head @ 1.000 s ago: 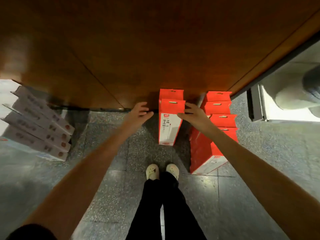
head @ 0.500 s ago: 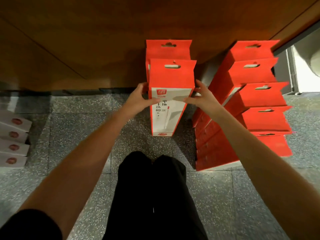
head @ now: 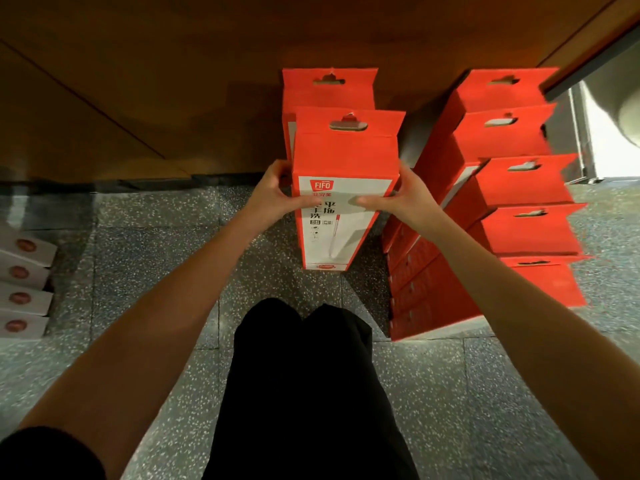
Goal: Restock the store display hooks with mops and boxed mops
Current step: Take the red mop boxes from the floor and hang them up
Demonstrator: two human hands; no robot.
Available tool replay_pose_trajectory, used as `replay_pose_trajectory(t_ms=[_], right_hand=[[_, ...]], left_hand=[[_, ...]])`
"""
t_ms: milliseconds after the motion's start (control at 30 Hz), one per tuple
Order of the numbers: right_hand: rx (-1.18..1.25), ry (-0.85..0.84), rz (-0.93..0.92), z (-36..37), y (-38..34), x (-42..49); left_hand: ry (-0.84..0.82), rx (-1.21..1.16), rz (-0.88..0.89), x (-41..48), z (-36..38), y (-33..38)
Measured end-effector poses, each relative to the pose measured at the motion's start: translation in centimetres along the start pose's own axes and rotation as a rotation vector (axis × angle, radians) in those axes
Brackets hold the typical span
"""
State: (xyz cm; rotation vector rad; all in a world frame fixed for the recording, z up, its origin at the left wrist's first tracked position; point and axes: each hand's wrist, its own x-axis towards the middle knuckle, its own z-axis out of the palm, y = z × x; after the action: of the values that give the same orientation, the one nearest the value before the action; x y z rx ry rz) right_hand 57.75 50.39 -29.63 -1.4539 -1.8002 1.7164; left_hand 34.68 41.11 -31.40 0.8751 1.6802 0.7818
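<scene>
Cartons, white with a round reddish mark on each end, lie in a row at the left edge of the frame on the speckled floor. All are closed, so I cannot see what they hold. A brown wooden wall panel fills the upper part of the frame.

Toward the centre, my feed shows the left hand clamped on the left edge of the front boxed mop, thumb across the printed face and fingers wrapped behind. This box is tall, red at the top with a hang slot, and white lower down with a FIFO logo and a drawing of a mop. It stands upright at centre frame with its foot down at the floor; I cannot tell whether it rests there or is lifted. It is closed, its contents hidden.

Just behind it, against the panel, stands a second red box of the same kind. The right hand grips the front box's right edge the same way.

Further right, a row of red boxes leans together, hang tabs up, all closed. Black trouser legs fill the lower centre.
</scene>
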Motion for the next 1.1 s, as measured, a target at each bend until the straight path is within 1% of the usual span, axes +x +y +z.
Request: replay_pose_trajectory(t_ms=[67,167,333,467,600,733,800,900,1000,1100], right_hand=[[-0.024,0.011,-0.026,-1.2,-3.9,-2.2],[-0.061,0.036,-0.073,-3.9,-11.4,-6.4],[-0.048,0.063,-0.134,-9.2,-24.5,-14.7],[0.007,0.158,-0.195,-14.0,-34.1,-22.2],[0.06,0.275,-0.311,-18.2,-40.9,-30.0],[0.113,0.429,-0.418,-22.8,-45.3,-38.3],[0.138,0.515,-0.464,-25.3,-46.3,-42.5],[0.109,0.655,-0.512,-29.5,-47.0,-48.3],[0.075,0.795,-0.536,-34.0,-46.5,-53.5],[0.038,0.903,-0.56,-39.5,-44.2,-58.3]], left_hand=[[-0.001,-0.031,0.018,-2.5,-0.8,3.8],[0.005,-0.014,0.064,-6.9,-2.5,10.8],[0.031,0.024,0.162,-15.1,-4.9,24.4],[0.028,0.083,0.307,-21.3,-6.0,36.1],[0.023,0.124,0.493,-26.3,-5.6,46.2],[-0.001,0.11,0.691,-30.8,-2.9,55.0],[-0.046,0.092,0.786,-33.2,-0.5,58.8],[-0.126,0.039,0.92,-36.4,4.5,63.9],[-0.214,-0.01,0.996,-38.9,10.3,67.6],[-0.315,-0.057,1.022,-40.6,17.9,70.7]])
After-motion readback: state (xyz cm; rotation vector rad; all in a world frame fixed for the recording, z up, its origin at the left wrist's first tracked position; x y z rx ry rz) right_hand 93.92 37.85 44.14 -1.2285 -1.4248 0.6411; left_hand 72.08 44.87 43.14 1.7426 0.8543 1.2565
